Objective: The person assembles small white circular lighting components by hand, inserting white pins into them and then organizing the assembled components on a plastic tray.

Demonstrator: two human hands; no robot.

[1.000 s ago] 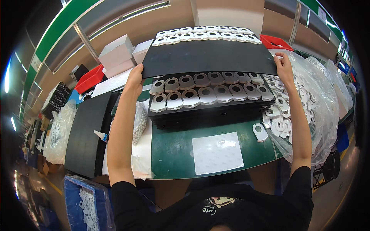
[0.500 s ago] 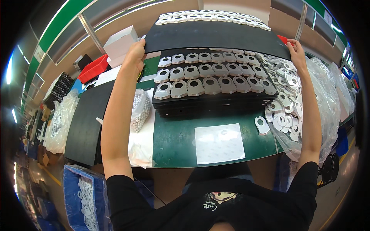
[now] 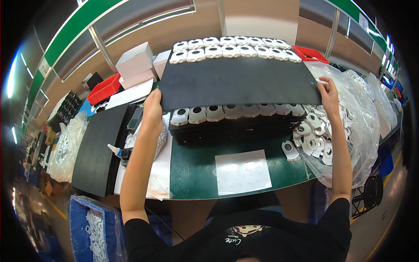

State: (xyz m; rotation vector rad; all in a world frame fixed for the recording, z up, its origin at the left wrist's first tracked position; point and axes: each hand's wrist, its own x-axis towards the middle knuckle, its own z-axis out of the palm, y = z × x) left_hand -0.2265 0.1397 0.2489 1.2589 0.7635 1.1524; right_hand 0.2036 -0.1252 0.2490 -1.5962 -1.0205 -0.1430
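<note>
From here the green tabletop (image 3: pixel 192 168) looks evenly lit, with glare on the white sheet (image 3: pixel 242 172), sheen on the clear plastic bag (image 3: pixel 364 118) and shadow under the black board (image 3: pixel 235 83). Light tubes (image 3: pixel 12 81) blow out far left; background there dim, soft. Middle reasonably sharp; green beam (image 3: pixel 65 43) bows, corners black.

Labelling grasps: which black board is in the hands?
The black board above the central stack, left hand and right hand gripping its side edges; others lie unheld.
</note>
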